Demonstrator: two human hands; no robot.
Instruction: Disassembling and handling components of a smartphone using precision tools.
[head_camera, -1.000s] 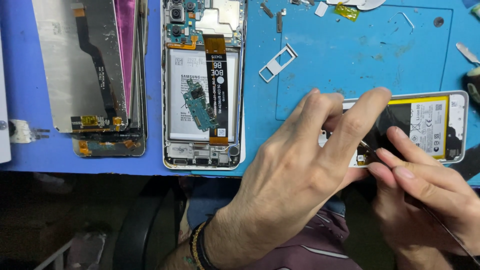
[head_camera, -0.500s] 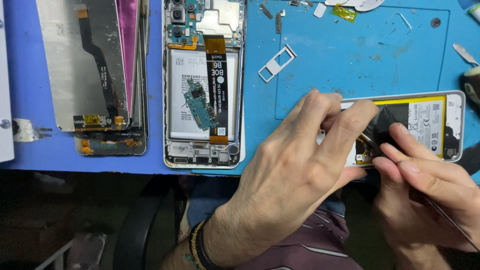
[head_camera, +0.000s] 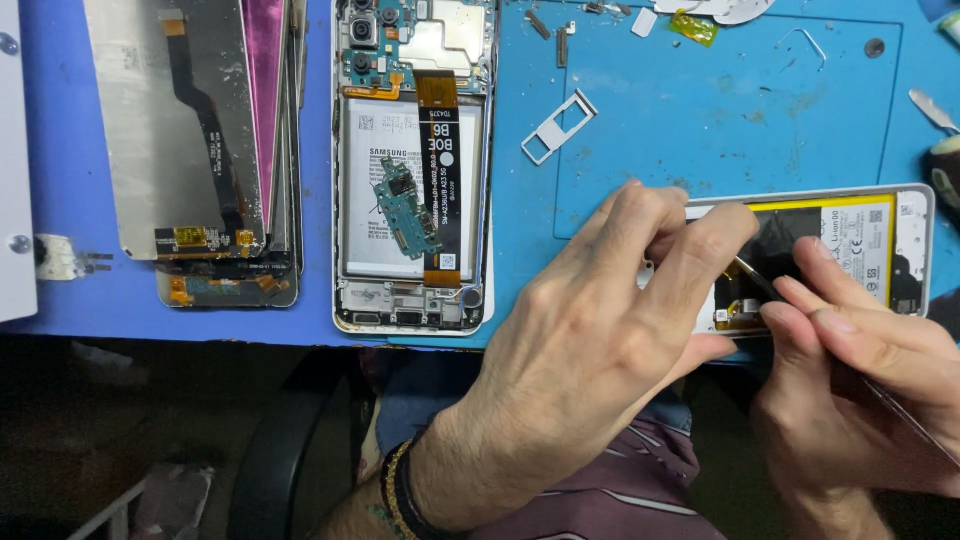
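Observation:
An opened phone with a white frame and a yellow-edged battery (head_camera: 860, 250) lies sideways at the mat's near right edge. My left hand (head_camera: 600, 340) rests on its left half, fingers spread over the frame and pressing it down. My right hand (head_camera: 860, 370) pinches a thin metal tool (head_camera: 752, 277) whose tip pokes into the phone's lower part by a small gold connector. A second opened phone (head_camera: 412, 170) with a white battery, orange flex cable and a loose green board lies upright on the blue mat (head_camera: 720, 110).
A stack of display panels (head_camera: 195, 140) lies at the left. A metal card tray (head_camera: 558, 127), small screws and metal bits are scattered at the mat's top. A white object (head_camera: 15, 160) sits at the far left edge. A dark chair (head_camera: 270, 450) stands below the table edge.
My hands stay on the right phone. The left fingers have shifted a little and the tool tip has moved slightly within the phone.

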